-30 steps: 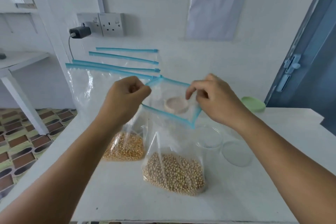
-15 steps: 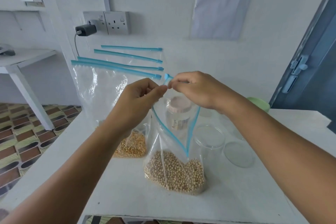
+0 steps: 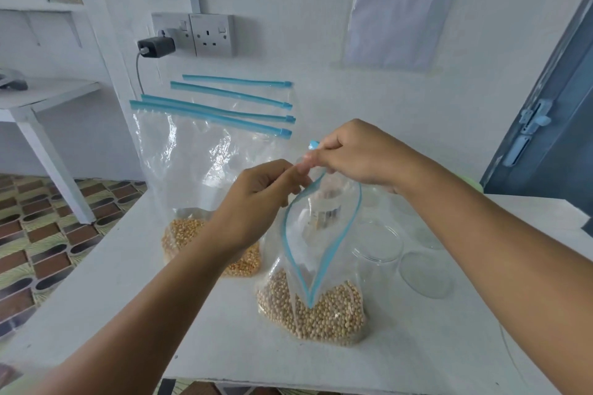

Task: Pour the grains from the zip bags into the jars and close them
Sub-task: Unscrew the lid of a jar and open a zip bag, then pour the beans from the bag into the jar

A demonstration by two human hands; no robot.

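White table (image 3: pixel 134 324) by a white wall, with two plug sockets (image 3: pixel 192 34) and a paper sheet (image 3: pixel 401 6) up there. Near the middle, a clear zip bag (image 3: pixel 316 305) of pale beans, standing up, blue top pulled open. Left hand (image 3: pixel 256 202) pinching one side of the top. Right hand (image 3: pixel 356 155) pinching the blue end, fingers curled. Just beside the bag, an open clear jar (image 3: pixel 378 247). Behind, more zip bags (image 3: pixel 205 170), one with yellow corn.

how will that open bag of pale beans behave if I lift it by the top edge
Probably floppy: the bag is thin clear film, already creased and sagging below the fingers. Likely bottom-heavy, since the beans all sit in a heap low down. With the blue zip gaping, tilting it could spill them.
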